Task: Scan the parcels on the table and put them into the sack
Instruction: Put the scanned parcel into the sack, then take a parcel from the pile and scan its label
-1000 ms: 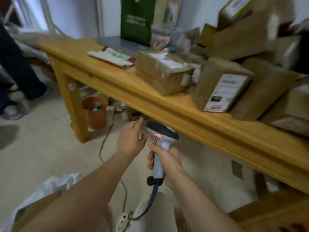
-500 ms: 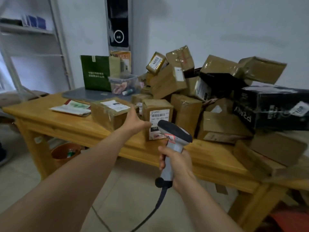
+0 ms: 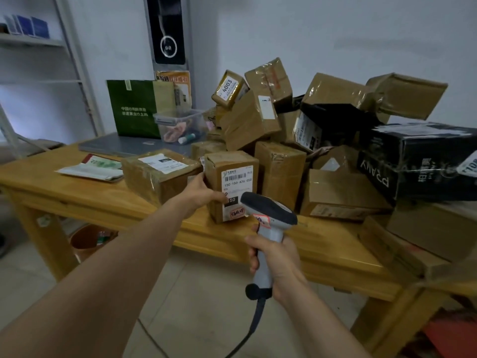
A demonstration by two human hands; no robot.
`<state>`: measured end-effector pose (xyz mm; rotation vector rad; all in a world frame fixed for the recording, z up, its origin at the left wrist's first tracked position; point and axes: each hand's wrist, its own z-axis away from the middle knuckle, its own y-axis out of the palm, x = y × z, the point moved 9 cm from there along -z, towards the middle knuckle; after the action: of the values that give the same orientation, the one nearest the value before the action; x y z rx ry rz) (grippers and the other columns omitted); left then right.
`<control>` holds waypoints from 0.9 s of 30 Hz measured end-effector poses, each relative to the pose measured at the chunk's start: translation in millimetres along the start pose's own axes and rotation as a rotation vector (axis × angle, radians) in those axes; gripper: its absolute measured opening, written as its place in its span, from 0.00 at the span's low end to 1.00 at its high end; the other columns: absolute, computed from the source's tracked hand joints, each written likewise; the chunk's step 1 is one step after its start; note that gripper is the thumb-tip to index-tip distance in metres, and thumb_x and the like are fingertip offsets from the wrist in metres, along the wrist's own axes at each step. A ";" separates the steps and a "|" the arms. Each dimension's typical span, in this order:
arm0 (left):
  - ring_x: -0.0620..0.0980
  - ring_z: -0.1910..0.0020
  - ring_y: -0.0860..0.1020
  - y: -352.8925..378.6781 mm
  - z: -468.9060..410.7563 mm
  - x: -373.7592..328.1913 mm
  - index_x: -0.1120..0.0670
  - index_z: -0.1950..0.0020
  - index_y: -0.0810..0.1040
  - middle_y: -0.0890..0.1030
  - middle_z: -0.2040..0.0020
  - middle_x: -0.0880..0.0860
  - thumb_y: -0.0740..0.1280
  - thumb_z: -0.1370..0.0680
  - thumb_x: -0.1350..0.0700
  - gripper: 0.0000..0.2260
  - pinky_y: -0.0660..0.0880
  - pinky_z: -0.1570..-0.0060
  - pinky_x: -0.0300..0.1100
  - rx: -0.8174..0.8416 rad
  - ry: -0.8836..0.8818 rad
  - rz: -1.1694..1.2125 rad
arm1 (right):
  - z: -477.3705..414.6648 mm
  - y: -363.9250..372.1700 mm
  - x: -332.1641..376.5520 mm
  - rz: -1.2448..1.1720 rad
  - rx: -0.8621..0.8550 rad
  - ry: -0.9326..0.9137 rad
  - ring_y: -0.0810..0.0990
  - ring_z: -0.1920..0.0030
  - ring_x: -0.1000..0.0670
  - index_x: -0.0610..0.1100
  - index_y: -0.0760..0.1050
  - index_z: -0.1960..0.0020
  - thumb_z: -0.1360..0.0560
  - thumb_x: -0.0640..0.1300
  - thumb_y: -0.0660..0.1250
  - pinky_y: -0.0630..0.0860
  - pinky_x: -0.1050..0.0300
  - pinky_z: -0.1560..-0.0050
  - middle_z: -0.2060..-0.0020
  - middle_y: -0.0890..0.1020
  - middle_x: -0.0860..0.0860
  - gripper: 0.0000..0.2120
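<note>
An upright brown parcel [image 3: 233, 171] with a white barcode label stands near the front edge of the wooden table [image 3: 103, 205]. My left hand [image 3: 202, 191] grips its left side, thumb across the front face. My right hand [image 3: 277, 257] holds a grey corded barcode scanner [image 3: 268, 210] by the handle, its dark head just in front of the parcel's lower label. A heap of brown parcels [image 3: 273, 109] and a black box [image 3: 418, 164] rise behind and to the right. The sack is out of view.
A flatter brown parcel [image 3: 157, 174] lies left of the gripped one, with a paper envelope [image 3: 93, 169] beyond it. A green bag [image 3: 134, 109], a clear plastic tub [image 3: 180, 125] and a grey laptop [image 3: 121, 146] sit at the back. An orange bin [image 3: 87, 239] stands under the table.
My view has risen from the floor and table edge to the parcel heap. My left hand has reached forward and taken hold of the upright parcel. The scanner has come up close to its label.
</note>
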<state>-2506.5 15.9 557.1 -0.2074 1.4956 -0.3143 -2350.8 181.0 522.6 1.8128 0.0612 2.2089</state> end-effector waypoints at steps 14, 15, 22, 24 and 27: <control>0.50 0.43 0.78 -128.4 79.2 11.4 0.54 0.33 0.71 0.80 0.45 0.49 0.77 0.34 0.63 0.31 0.74 0.40 0.47 -0.180 0.032 -0.059 | 45.0 91.4 8.6 0.197 0.211 -0.148 0.71 0.76 0.53 0.44 0.73 0.59 0.27 0.35 0.69 0.71 0.58 0.73 0.74 0.75 0.48 0.07; 0.50 0.43 0.78 -133.9 84.5 11.9 0.54 0.33 0.71 0.80 0.45 0.49 0.76 0.34 0.63 0.31 0.74 0.41 0.46 -0.183 0.032 -0.063 | 49.9 96.8 8.5 0.193 0.227 -0.150 0.71 0.76 0.53 0.43 0.73 0.59 0.27 0.34 0.69 0.71 0.59 0.74 0.73 0.75 0.48 0.07; 0.51 0.41 0.77 -161.9 110.4 22.0 0.54 0.29 0.68 0.79 0.41 0.52 0.76 0.33 0.63 0.33 0.74 0.38 0.51 -0.216 0.017 -0.068 | 70.6 123.1 6.7 0.200 0.295 -0.168 0.70 0.77 0.54 0.43 0.73 0.61 0.26 0.35 0.69 0.70 0.62 0.76 0.73 0.74 0.48 0.08; 0.51 0.42 0.77 -167.7 115.1 25.5 0.54 0.30 0.69 0.80 0.42 0.52 0.76 0.33 0.64 0.33 0.74 0.38 0.51 -0.224 0.011 -0.071 | 74.4 128.2 5.6 0.207 0.312 -0.170 0.71 0.76 0.53 0.44 0.73 0.60 0.26 0.36 0.69 0.71 0.62 0.75 0.72 0.75 0.48 0.07; 0.49 0.45 0.78 -175.5 120.9 32.2 0.54 0.29 0.68 0.80 0.46 0.50 0.75 0.32 0.64 0.33 0.75 0.40 0.49 -0.227 -0.005 -0.065 | 78.2 136.3 3.0 0.214 0.340 -0.169 0.72 0.74 0.53 0.44 0.74 0.59 0.26 0.37 0.70 0.72 0.61 0.74 0.71 0.75 0.48 0.06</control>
<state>-2398.1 -167.0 592.4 -0.4381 1.5213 -0.1952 -2301.6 39.7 570.5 2.2782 0.2300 2.2875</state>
